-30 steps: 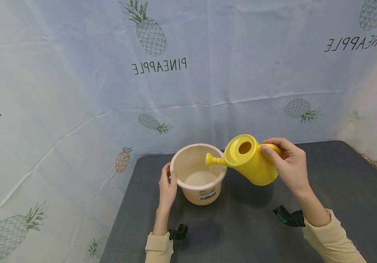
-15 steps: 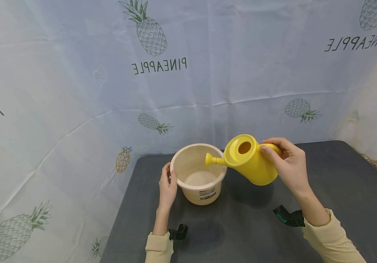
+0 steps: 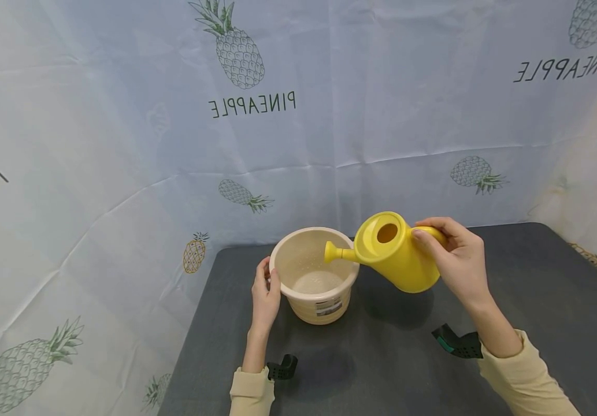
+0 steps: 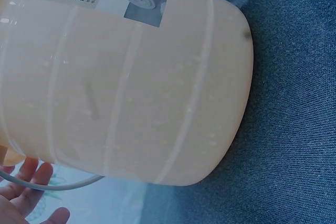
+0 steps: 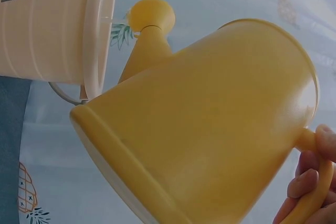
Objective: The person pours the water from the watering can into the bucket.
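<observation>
A cream plastic bucket [image 3: 306, 312] stands upright on the dark table. At its left rim my left hand [image 3: 266, 292] holds it, thumb at the edge and fingers on the outer wall. In the left wrist view, the hand's bent fingers [image 4: 39, 174] are beside the thin bail handle [image 4: 79, 184]. My right hand [image 3: 456, 254] grips the handle of a yellow watering can [image 3: 407, 268], tilted left above the table. Its sprinkler head [image 3: 332, 252] hangs over the bucket's right side, and fine water streaks and drops show inside the bucket.
A dark grey table [image 3: 381, 370] bears the bucket. Behind and left of it hangs a pale curtain [image 3: 288, 144] printed with pineapples. Black wrist mounts [image 3: 459, 342] sit at both cuffs. A printed label [image 3: 329, 306] is on the bucket's near side.
Both hands, the bucket and the tilted watering can stay almost in place, with water drops still showing in the bucket. The curtain at the left has shifted slightly to the right.
</observation>
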`<control>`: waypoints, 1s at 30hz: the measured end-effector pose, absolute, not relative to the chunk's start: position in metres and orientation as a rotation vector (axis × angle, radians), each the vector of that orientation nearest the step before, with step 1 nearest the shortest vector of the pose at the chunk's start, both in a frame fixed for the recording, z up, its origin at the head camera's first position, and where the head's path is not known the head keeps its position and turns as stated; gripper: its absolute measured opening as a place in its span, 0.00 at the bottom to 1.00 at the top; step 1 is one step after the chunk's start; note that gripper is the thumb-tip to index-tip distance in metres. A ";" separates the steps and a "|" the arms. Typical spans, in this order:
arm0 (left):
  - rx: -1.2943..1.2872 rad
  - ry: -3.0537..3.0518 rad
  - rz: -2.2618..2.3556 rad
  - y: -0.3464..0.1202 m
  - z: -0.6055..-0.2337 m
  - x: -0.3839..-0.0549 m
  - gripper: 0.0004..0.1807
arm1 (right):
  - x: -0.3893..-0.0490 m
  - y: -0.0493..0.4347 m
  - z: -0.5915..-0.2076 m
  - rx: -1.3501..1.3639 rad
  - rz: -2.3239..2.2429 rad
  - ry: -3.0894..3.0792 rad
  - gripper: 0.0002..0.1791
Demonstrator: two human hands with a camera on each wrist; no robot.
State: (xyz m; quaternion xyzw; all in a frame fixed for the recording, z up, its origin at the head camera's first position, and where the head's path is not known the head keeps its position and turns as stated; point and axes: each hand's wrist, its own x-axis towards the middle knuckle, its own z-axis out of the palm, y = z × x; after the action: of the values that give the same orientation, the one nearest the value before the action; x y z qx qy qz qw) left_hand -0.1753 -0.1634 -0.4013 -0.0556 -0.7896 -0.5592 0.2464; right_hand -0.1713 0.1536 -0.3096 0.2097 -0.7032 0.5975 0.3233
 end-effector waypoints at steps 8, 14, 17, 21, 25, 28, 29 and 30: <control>-0.166 -2.157 -1.528 -0.164 -0.401 -0.174 0.21 | -0.171 0.153 -0.310 0.550 1.556 -1.857 0.10; -0.174 -2.151 -1.529 -0.164 -0.402 -0.175 0.21 | -0.172 0.153 -0.310 0.558 1.550 -1.856 0.10; -0.174 -2.150 -1.528 -0.164 -0.402 -0.175 0.21 | -0.172 0.153 -0.311 0.570 1.558 -1.849 0.10; -0.166 -2.153 -1.524 -0.164 -0.402 -0.175 0.21 | -0.172 0.153 -0.311 0.586 1.542 -1.851 0.10; -0.157 -2.160 -1.528 -0.164 -0.401 -0.175 0.21 | -0.172 0.153 -0.311 0.580 1.538 -1.849 0.10; -0.160 -2.163 -1.536 -0.164 -0.400 -0.174 0.21 | -0.172 0.153 -0.310 0.576 1.540 -1.844 0.10; -0.161 -2.163 -1.539 -0.164 -0.400 -0.174 0.21 | -0.172 0.153 -0.310 0.578 1.542 -1.842 0.10; -0.162 -2.162 -1.541 -0.164 -0.400 -0.174 0.21 | -0.172 0.153 -0.310 0.583 1.535 -1.843 0.10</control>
State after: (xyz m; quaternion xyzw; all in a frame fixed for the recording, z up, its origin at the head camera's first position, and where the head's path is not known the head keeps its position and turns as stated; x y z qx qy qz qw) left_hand -0.1740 -0.1637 -0.4002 -0.0590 -0.7895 -0.5625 0.2385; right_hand -0.1722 0.1526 -0.3103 0.2230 -0.7046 0.5871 0.3303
